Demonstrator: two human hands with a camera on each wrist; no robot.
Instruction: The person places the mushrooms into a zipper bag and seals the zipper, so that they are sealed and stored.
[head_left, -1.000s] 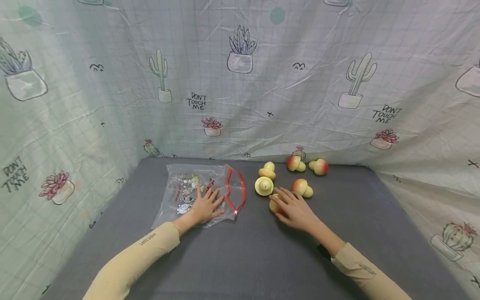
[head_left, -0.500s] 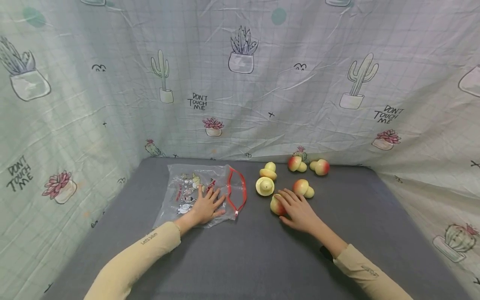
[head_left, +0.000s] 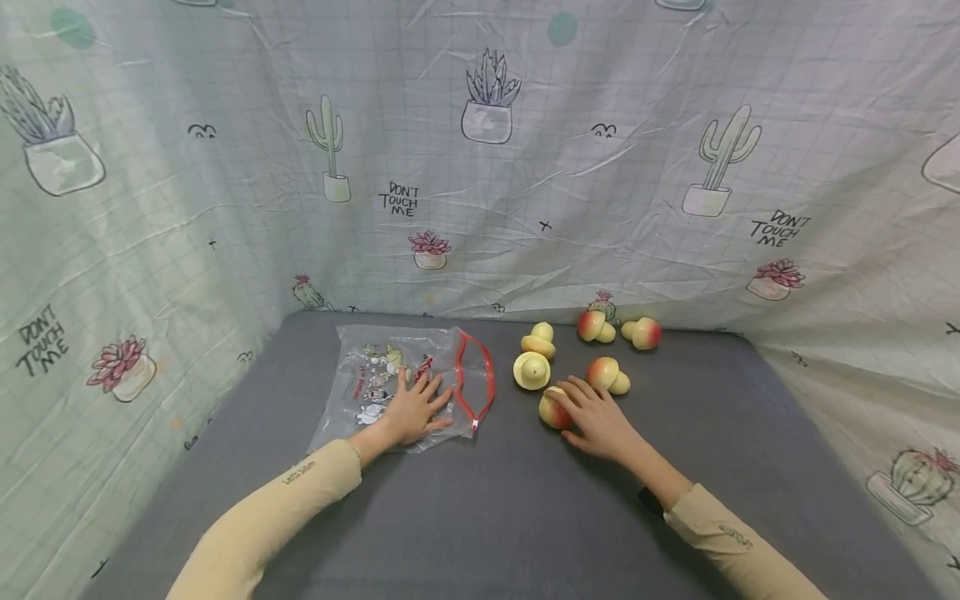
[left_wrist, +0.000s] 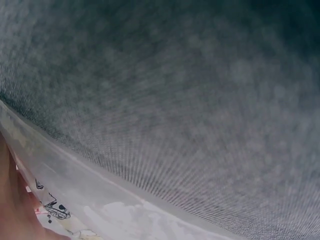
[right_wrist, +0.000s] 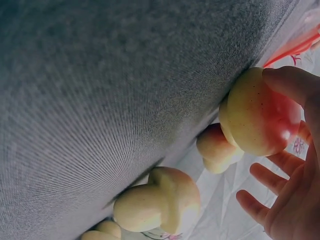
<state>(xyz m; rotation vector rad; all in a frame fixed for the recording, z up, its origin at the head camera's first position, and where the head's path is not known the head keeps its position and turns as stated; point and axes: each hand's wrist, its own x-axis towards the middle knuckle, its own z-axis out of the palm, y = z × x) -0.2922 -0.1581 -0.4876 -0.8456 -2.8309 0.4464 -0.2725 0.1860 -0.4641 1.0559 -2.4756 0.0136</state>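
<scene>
A clear plastic zip bag (head_left: 348,375) with a red zip edge and printed cartoon figures lies flat on the grey table. My left hand (head_left: 408,412) rests on it with the fingers spread. In the left wrist view, only part of that hand and the bag's edge (left_wrist: 115,195) show. My right hand (head_left: 600,421) holds a yellow-and-red toy mushroom (head_left: 553,408) on the table. The right wrist view shows the thumb against the mushroom's red-tinged cap (right_wrist: 262,112) and a finger at its far side, while the other fingers stand apart from it.
Another red-yellow mushroom (head_left: 604,375) lies just beyond my right hand. Two more, a left one (head_left: 592,326) and a right one (head_left: 643,333), lie near the back edge. Two pale yellow mushrooms, a front one (head_left: 532,371) and a rear one (head_left: 538,341), sit beside the bag. A cactus-print curtain (head_left: 480,192) surrounds the table (head_left: 465,517).
My right hand's fingers and thumb have shifted slightly on the mushroom, and more of it shows now. My left hand stays on the bag. The head view has shifted a little.
</scene>
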